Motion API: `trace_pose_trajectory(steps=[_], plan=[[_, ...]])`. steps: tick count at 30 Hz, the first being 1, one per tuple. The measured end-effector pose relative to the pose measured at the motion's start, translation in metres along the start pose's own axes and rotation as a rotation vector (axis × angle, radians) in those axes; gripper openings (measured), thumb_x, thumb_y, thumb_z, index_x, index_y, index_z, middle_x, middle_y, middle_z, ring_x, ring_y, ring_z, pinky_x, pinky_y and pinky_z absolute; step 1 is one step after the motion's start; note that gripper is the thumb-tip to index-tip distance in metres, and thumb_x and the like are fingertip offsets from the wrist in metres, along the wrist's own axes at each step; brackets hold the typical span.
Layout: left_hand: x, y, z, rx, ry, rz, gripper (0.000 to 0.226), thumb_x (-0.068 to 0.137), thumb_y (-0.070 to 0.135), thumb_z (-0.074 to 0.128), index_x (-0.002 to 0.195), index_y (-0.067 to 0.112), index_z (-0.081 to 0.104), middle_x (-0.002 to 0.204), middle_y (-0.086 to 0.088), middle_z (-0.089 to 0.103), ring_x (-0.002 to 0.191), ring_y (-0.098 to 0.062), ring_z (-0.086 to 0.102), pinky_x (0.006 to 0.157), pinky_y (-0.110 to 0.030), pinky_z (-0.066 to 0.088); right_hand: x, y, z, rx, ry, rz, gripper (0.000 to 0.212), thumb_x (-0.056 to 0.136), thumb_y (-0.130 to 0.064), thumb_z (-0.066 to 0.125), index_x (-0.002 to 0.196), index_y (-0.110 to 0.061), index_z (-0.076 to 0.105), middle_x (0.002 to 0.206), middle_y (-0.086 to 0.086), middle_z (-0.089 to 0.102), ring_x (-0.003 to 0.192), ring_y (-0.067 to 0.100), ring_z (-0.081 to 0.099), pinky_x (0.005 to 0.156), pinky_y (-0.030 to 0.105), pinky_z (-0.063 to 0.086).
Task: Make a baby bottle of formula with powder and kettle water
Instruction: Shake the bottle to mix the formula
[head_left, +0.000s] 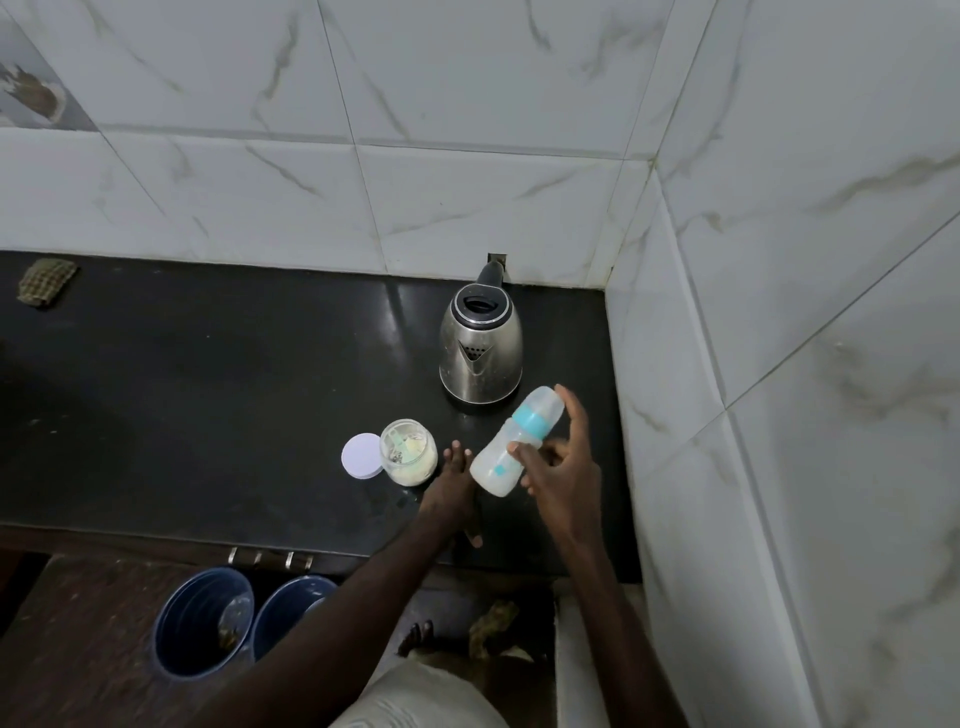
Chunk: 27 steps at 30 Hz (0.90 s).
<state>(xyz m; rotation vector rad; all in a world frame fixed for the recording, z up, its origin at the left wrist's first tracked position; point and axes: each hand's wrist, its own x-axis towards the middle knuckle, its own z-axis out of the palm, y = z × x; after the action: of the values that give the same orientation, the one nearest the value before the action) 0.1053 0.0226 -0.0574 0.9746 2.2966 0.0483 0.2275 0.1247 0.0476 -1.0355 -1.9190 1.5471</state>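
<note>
Overhead, capped baby bottle (511, 447), teal collar, milky, tilted, right hand (558, 467) gripping.

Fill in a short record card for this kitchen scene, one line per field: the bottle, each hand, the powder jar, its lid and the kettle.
baby bottle: tilted, teal ring and clear cap on, whitish inside
right hand: grips the bottle's middle, above the counter
left hand: rests on the black counter, fingers straight, beside the jar
powder jar: upright, open, pale powder inside
lid: lies flat, left of the jar
kettle: steel, lid down, stands behind the bottle
</note>
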Motion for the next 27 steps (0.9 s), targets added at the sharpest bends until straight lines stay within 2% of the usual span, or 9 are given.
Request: trace_pose_trajectory(steps=[3,4,9,14,16,19,22,25,27], plan=[[0.002,0.001,0.003,-0.023,0.019,-0.039,0.158,0.050,0.035,0.100,0.159,-0.004,-0.007,0.166,-0.029,-0.013,0.156,-0.042,-0.007,0.126,-0.040,0.007,0.008,-0.005,-0.004,0.177,0.254,0.081,0.082,0.089,-0.030,0.081,0.151,-0.053,0.032,0.134,0.002,0.067,0.098,0.020,0.076,0.068,0.038,0.066],[0.002,0.001,0.003,-0.014,0.014,-0.045,0.158,0.049,0.035,0.100,0.159,-0.005,-0.007,0.166,-0.029,-0.013,0.156,-0.043,-0.006,0.126,-0.040,0.007,0.008,-0.004,-0.003,0.195,0.283,0.089,0.082,0.089,-0.031,0.080,0.151,-0.052,0.031,0.135,0.003,0.066,0.098,0.022,0.076,0.068,0.036,0.066],[-0.001,0.001,0.000,-0.039,-0.003,-0.008,0.156,0.054,0.030,0.100,0.161,0.004,-0.010,0.165,-0.027,-0.020,0.154,-0.041,-0.018,0.125,-0.039,-0.002,0.000,0.006,0.012,0.030,0.044,0.057,0.086,0.083,-0.034,0.083,0.147,-0.060,0.031,0.129,0.001,0.070,0.095,0.020,0.076,0.073,0.041,0.066],[0.000,0.002,-0.002,0.024,0.011,-0.022,0.154,0.055,0.037,0.098,0.158,-0.007,-0.008,0.165,-0.030,-0.013,0.155,-0.042,-0.008,0.126,-0.040,0.003,0.009,0.001,0.008,0.199,0.327,0.106,0.082,0.088,-0.035,0.081,0.150,-0.050,0.031,0.141,0.001,0.062,0.110,0.024,0.073,0.074,0.042,0.066],[-0.001,0.002,-0.003,0.019,0.010,-0.011,0.154,0.055,0.034,0.099,0.160,-0.002,-0.008,0.166,-0.029,-0.015,0.155,-0.043,-0.011,0.126,-0.040,0.002,0.005,0.003,0.013,0.142,0.253,0.098,0.083,0.086,-0.038,0.082,0.149,-0.054,0.029,0.139,0.003,0.063,0.107,0.026,0.074,0.074,0.042,0.066],[0.001,-0.001,-0.001,-0.004,-0.005,0.027,0.159,0.052,0.033,0.101,0.161,0.008,-0.012,0.165,-0.027,-0.021,0.153,-0.043,-0.019,0.127,-0.043,-0.001,-0.001,0.010,0.017,0.010,0.084,0.058,0.087,0.082,-0.039,0.084,0.148,-0.056,0.029,0.135,0.002,0.066,0.101,0.018,0.074,0.075,0.041,0.066],[0.003,0.000,0.001,0.032,-0.004,-0.024,0.160,0.050,0.036,0.101,0.160,-0.001,-0.010,0.166,-0.028,-0.016,0.155,-0.042,-0.011,0.126,-0.042,0.007,0.008,0.002,0.007,0.118,0.228,0.070,0.083,0.085,-0.034,0.083,0.148,-0.052,0.032,0.135,0.001,0.066,0.101,0.020,0.075,0.071,0.038,0.066],[0.003,0.002,0.000,0.037,0.003,-0.029,0.159,0.050,0.037,0.100,0.158,-0.005,-0.008,0.166,-0.029,-0.012,0.156,-0.043,-0.006,0.126,-0.041,0.010,0.021,-0.001,-0.002,0.254,0.423,0.104,0.080,0.088,-0.037,0.081,0.148,-0.051,0.030,0.139,0.005,0.064,0.103,0.027,0.075,0.071,0.043,0.066],[0.003,0.002,-0.001,0.053,-0.004,-0.033,0.159,0.050,0.038,0.100,0.158,-0.005,-0.009,0.166,-0.030,-0.013,0.156,-0.043,-0.006,0.126,-0.042,0.009,0.021,0.002,0.000,0.192,0.351,0.115,0.082,0.087,-0.036,0.082,0.149,-0.051,0.029,0.138,0.006,0.064,0.102,0.028,0.075,0.070,0.041,0.066]])
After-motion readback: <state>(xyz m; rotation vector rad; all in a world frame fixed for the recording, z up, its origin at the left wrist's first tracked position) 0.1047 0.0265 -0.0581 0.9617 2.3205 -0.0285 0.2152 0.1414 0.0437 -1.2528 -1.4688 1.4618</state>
